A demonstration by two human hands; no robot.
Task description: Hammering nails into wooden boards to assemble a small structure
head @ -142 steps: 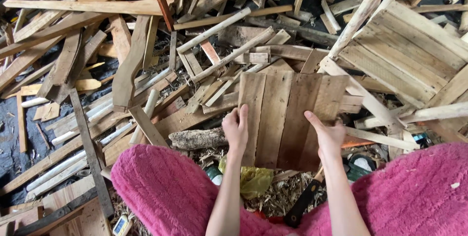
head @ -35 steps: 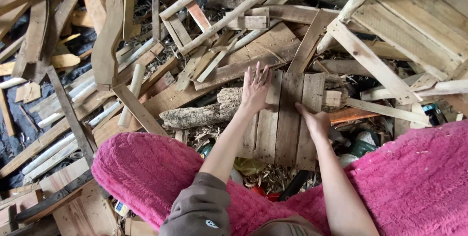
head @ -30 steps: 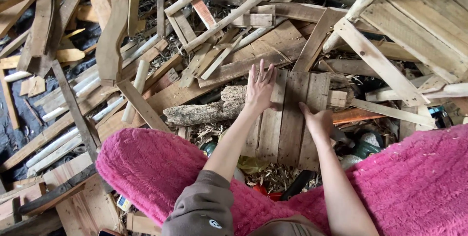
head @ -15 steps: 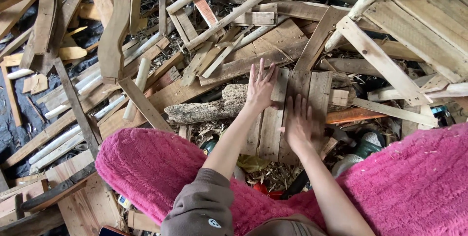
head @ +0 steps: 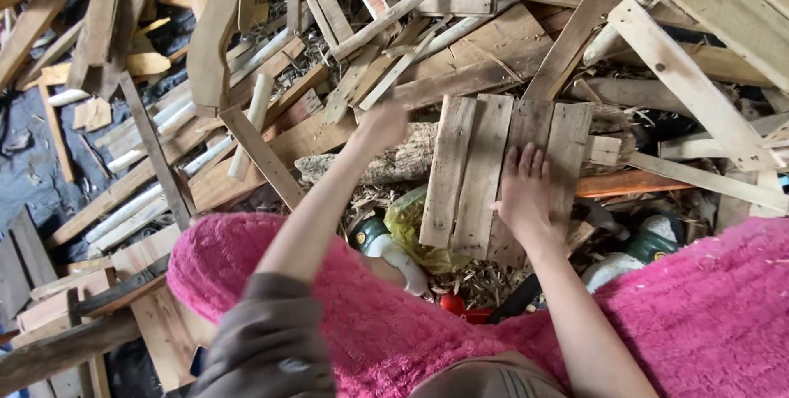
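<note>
Left hand now off the four-slat panel (blurred, grip unclear), right hand flat, open.

1. Your right hand lies flat, fingers spread, on a panel of nailed wooden slats in front of you.
2. Your left hand is blurred, reaching out just left of the panel's upper corner, over a rough bark-covered log.
3. The panel rests tilted on a heap of scrap boards and sticks.
4. Your knees, in fuzzy pink fabric, frame the lower view.
5. Below the panel lie a yellowish bag and a green-and-white bottle.
</note>
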